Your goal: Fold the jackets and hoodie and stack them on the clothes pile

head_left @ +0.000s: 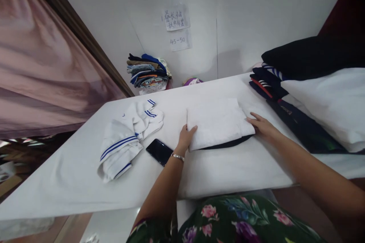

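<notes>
A white garment [216, 123], folded into a rough rectangle, lies flat on the white-covered table in front of me. A strip of dark cloth [230, 143] shows beneath its near edge. My left hand [186, 137] grips the left edge, its thumb on top and the other fingers partly hidden. At the right edge, my right hand [262, 126] holds the side near the corner, with one finger lifted off the cloth. Left of my left wrist is a black phone [159, 151]. Farther left, a white garment with blue stripes [122, 144] lies crumpled.
Folded dark and white clothes [308, 121] are piled at the table's right. A stack of folded clothes [148, 71] stands beyond the far edge, under handwritten paper signs [176, 17] on the wall. A pink curtain [51, 57] hangs at the left.
</notes>
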Motion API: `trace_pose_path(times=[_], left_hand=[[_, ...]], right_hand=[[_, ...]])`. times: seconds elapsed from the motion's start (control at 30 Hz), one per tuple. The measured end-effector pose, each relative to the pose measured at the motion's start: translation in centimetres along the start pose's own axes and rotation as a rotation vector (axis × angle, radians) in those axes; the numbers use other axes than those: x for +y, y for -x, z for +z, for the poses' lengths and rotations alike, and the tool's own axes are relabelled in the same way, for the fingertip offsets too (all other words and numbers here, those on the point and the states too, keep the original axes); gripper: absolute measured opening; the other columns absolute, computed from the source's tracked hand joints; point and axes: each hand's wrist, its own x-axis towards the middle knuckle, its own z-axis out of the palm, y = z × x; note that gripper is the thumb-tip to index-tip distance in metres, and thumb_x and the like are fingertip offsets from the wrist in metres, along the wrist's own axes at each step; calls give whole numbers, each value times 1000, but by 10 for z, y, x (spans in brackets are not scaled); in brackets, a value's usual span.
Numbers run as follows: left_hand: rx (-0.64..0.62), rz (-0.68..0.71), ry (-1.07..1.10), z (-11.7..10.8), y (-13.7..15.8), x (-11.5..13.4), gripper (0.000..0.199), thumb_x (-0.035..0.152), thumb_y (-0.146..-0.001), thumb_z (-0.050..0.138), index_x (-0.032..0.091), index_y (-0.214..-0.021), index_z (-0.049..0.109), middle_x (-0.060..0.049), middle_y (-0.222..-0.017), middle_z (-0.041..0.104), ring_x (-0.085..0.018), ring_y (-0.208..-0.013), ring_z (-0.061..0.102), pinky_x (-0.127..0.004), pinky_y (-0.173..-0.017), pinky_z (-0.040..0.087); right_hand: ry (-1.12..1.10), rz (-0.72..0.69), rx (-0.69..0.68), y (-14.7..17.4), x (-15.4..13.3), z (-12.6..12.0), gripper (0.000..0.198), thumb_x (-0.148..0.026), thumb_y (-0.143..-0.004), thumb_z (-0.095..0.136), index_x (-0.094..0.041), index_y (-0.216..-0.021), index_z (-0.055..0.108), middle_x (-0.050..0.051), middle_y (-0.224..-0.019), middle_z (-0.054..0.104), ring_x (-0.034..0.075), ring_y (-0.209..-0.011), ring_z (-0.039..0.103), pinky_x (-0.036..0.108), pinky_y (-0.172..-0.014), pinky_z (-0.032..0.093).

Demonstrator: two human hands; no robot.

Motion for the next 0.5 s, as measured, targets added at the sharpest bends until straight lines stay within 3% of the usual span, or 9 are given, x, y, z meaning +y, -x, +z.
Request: trace_pose_path(times=[0.17,0.27,0.37,0.5], left_hand=[[108,398,-397,0,43,-5,63,44,-84,62,15,-137,43,-16,-147,41,-29,-137,36,-46,-112,31],[25,640,-633,3,69,-7,64,40,-80,67,19,-137,45,-14,-153,30,-30,-143,24,-51,-113,26],[-70,736,-813,3,79,-9,54,30,-80,68,21,-131,53,-13,-153,32,-31,-143,24,-52,-111,27],[-68,763,-890,0,74,-10,41,19,-85,60,22,-126,57,-11,-148,42,-28,-139,33,-48,-108,32]], right_hand=[[5,-163,97,24,28,-21,74,-49,-78,67,-23,-143,41,14,-135,55,33,-119,56,45,-90,55],[138,-295,51,36,47,-29,71,-49,-79,65,-28,-142,41,12,-140,50,33,-121,54,47,-89,55],[454,-501,-13,46,50,-30,68,-47,-83,61,-31,-144,38,9,-147,42,33,-125,50,50,-93,52],[900,-942,-33,48,37,-19,59,-40,-89,54,-32,-145,37,6,-155,30,31,-140,30,52,-110,35]])
